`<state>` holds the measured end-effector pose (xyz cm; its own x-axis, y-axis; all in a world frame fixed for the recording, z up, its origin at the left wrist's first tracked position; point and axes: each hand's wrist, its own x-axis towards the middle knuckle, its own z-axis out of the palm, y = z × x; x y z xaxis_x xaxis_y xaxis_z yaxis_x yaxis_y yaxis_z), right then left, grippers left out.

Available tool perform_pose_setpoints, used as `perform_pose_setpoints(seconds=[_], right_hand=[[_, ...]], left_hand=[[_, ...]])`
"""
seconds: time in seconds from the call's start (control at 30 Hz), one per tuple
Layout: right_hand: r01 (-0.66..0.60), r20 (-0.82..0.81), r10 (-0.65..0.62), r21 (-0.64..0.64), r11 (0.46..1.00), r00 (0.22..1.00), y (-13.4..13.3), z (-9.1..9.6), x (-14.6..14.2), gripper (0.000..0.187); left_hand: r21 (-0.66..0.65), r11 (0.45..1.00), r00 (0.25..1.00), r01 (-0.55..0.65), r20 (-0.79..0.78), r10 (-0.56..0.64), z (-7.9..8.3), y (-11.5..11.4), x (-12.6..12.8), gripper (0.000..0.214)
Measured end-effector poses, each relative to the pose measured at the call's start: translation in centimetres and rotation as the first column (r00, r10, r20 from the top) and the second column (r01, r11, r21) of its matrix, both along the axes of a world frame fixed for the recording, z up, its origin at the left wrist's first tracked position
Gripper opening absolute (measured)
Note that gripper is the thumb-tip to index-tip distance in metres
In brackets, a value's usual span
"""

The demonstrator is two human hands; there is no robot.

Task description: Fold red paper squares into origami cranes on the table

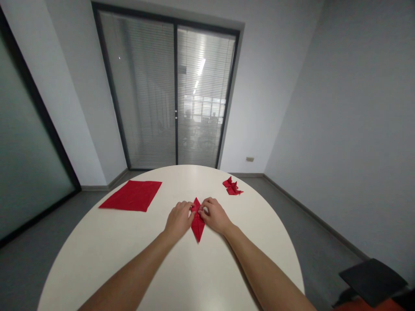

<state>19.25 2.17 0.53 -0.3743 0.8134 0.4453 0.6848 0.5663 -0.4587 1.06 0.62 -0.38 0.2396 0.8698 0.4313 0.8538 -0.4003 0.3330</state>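
A red paper folded into a long diamond [198, 228] lies on the white table, its points facing toward and away from me. My left hand [180, 218] is at its left edge, thumb and fingers pinched on the paper. From the other side my right hand [215, 215] pinches the right edge, fingers curled. Both hands work around the upper middle of the diamond, hiding part of its edges. The lower half shows a crease down its centre.
Flat red paper sheets [131, 196] lie at the table's left. Small folded red paper figures [232, 187] stand at the back right. The round white table [106, 259] fills the foreground. A black chair part [372, 278] is at lower right.
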Motion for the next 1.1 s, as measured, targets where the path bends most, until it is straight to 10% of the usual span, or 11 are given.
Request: perform_pose_setpoints(seconds=[0.37,0.67,1.1], right_hand=[[0.144,0.025,-0.144,-0.039,0.989,0.989,0.3,-0.4,0.4,0.023],[0.020,-0.204,-0.078,-0.273,0.962,0.976,-0.1,-0.3,0.3,0.015],[-0.355,-0.763,-0.109,-0.417,0.837,0.637,0.0,0.8,0.0,0.038]], left_hand=[[-0.008,0.999,0.996,0.041,0.079,-0.040,-0.1,-0.1,-0.3,0.017],[-0.099,0.994,0.963,0.038,0.268,-0.010,-0.3,-0.1,-0.3,0.034],[-0.218,0.945,0.703,0.244,0.711,-0.017,-0.4,0.5,0.3,0.040]])
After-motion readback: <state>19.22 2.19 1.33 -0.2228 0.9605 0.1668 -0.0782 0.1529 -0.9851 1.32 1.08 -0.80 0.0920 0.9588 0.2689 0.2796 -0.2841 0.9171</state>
